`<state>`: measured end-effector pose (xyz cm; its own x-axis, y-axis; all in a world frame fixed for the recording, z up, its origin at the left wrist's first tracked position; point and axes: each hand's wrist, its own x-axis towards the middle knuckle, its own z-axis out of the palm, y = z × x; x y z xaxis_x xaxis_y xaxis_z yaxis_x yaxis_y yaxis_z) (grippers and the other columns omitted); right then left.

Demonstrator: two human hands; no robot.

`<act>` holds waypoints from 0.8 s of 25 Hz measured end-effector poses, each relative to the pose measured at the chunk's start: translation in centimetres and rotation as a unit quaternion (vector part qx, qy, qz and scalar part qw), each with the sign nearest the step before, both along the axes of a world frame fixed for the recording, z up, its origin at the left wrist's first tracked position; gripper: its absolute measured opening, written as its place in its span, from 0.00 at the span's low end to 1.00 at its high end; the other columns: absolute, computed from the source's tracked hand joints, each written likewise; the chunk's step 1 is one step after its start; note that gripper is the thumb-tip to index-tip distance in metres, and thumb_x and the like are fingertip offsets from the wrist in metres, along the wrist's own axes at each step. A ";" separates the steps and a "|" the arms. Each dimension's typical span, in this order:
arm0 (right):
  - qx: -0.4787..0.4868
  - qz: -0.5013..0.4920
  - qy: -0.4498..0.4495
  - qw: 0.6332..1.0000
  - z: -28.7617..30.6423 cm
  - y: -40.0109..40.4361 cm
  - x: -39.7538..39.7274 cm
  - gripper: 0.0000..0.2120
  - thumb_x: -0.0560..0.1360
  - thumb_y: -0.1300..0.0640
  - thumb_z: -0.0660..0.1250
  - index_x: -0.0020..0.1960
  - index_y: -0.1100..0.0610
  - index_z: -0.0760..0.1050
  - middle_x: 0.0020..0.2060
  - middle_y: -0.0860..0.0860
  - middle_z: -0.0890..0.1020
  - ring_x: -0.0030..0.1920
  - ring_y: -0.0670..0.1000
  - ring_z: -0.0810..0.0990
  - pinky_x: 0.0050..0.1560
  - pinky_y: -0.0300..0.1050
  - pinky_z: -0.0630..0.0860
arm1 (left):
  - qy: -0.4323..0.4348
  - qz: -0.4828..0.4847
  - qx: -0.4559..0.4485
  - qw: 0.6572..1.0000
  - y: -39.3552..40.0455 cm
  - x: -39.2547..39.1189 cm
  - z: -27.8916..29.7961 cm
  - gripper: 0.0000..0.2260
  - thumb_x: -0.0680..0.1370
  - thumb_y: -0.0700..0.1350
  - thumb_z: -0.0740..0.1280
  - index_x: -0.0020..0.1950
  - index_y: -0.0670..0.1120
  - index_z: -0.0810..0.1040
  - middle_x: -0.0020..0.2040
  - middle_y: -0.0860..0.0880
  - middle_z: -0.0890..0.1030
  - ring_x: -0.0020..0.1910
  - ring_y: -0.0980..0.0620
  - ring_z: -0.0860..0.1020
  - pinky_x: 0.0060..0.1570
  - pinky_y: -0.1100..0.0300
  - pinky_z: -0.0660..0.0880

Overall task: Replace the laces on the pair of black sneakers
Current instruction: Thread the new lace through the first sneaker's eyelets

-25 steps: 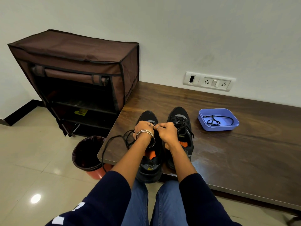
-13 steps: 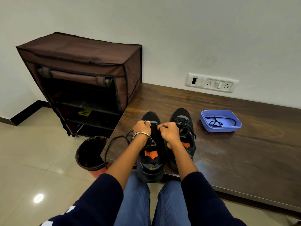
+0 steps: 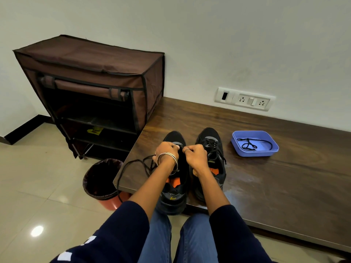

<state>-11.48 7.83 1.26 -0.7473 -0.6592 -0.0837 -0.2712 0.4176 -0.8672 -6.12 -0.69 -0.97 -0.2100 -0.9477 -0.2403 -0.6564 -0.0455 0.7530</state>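
Dark wood counter [image 3: 266,186] carries everything, set against a white wall. Nearest, both hands meet over the left sneaker [image 3: 173,179]: the left hand [image 3: 167,151] and right hand [image 3: 195,155] have each closed their grip to a pinch on the black lace [image 3: 133,166], now further toward the toe than a second ago. Slack lace loops off left of the grip, over the counter edge. That suggests this shoe is mid-lacing. Just right of the grip stands the laced right sneaker [image 3: 210,154]; further right, a blue tray [image 3: 254,150] holds another lace [image 3: 248,146].
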 end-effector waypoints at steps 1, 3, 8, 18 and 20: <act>0.002 0.000 0.004 1.000 0.1 0.0 0.0 0.23 0.74 0.66 0.62 0.22 0.55 0.62 0.21 0.48 0.63 0.25 0.46 0.61 0.22 0.38 0.56 | -0.010 0.001 0.000 1.000 0.0 0.0 0.0 0.10 0.76 0.52 0.67 0.39 0.50 0.83 0.46 0.47 0.83 0.52 0.44 0.78 0.59 0.49 0.70; 0.002 0.003 0.009 1.000 0.1 0.1 0.0 0.23 0.73 0.66 0.61 0.22 0.54 0.60 0.20 0.48 0.61 0.25 0.47 0.59 0.23 0.39 0.55 | -0.025 -0.001 -0.003 1.000 0.0 -0.1 -0.1 0.10 0.77 0.52 0.66 0.43 0.49 0.84 0.47 0.47 0.83 0.53 0.44 0.77 0.59 0.49 0.67; -0.006 0.004 0.007 1.000 0.0 0.1 0.0 0.23 0.73 0.66 0.61 0.23 0.55 0.59 0.21 0.48 0.61 0.25 0.46 0.59 0.25 0.40 0.56 | -0.056 -0.024 -0.037 0.997 0.2 -0.2 -0.6 0.12 0.78 0.51 0.63 0.40 0.50 0.83 0.49 0.48 0.81 0.55 0.44 0.76 0.58 0.47 0.66; -0.011 0.013 -0.042 0.999 0.0 0.1 -0.5 0.24 0.74 0.64 0.66 0.21 0.51 0.69 0.17 0.40 0.69 0.26 0.42 0.67 0.23 0.31 0.62 | 0.010 -0.012 0.050 0.999 -0.5 -0.1 -0.7 0.10 0.75 0.52 0.66 0.37 0.50 0.81 0.47 0.48 0.82 0.55 0.43 0.77 0.60 0.46 0.69; -0.017 0.012 -0.058 0.998 -0.2 0.0 -0.6 0.20 0.74 0.63 0.66 0.24 0.52 0.74 0.22 0.40 0.72 0.28 0.41 0.70 0.26 0.32 0.65 | 0.026 -0.022 0.051 0.998 -0.7 0.0 -1.2 0.12 0.74 0.52 0.67 0.31 0.50 0.78 0.42 0.47 0.82 0.52 0.41 0.78 0.58 0.42 0.72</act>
